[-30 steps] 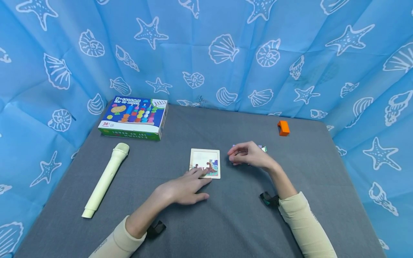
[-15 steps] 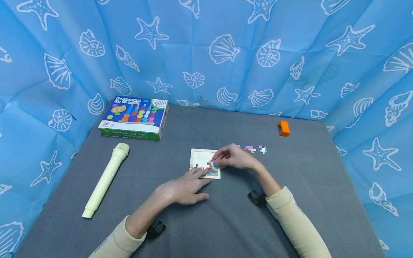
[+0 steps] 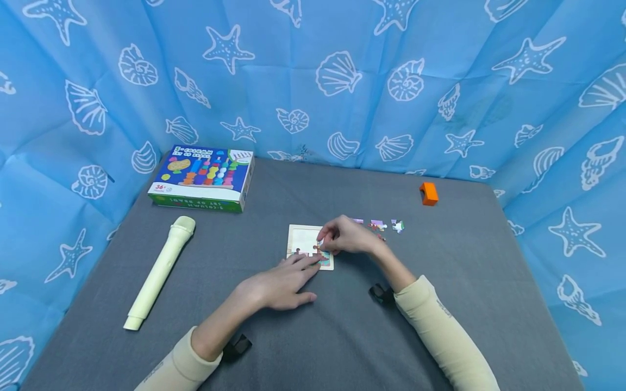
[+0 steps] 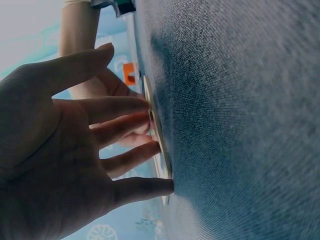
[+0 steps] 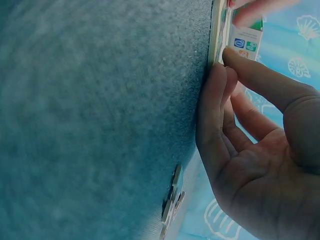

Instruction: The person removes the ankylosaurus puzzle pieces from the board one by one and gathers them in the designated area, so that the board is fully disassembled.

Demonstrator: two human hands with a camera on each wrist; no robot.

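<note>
A small square puzzle tray (image 3: 305, 227) with a pale wooden frame lies mid-table, its lower part filled with colourful pieces. My left hand (image 3: 280, 284) rests with spread fingers on its lower edge; the left wrist view shows those fingertips (image 4: 155, 146) at the rim. At the tray's right side, my right hand (image 3: 348, 237) has its thumb and index finger together over a puzzle piece (image 3: 320, 244), mostly hidden by the fingers. In the right wrist view, this hand (image 5: 250, 135) pinches right at the tray's edge. Several loose puzzle pieces (image 3: 378, 225) lie beyond it.
A bead-set box (image 3: 200, 176) stands at the back left. Nearer, a pale green toy microphone (image 3: 158, 274) lies slantwise. An orange block (image 3: 429, 194) with a notch sits at the back right. Blue shell-patterned curtain (image 3: 313, 81) encloses the table's back and sides.
My right hand has moved left from beside the loose pieces to the tray, uncovering those pieces, then shifted slightly further left over it. My left hand has stayed on the tray's lower edge.
</note>
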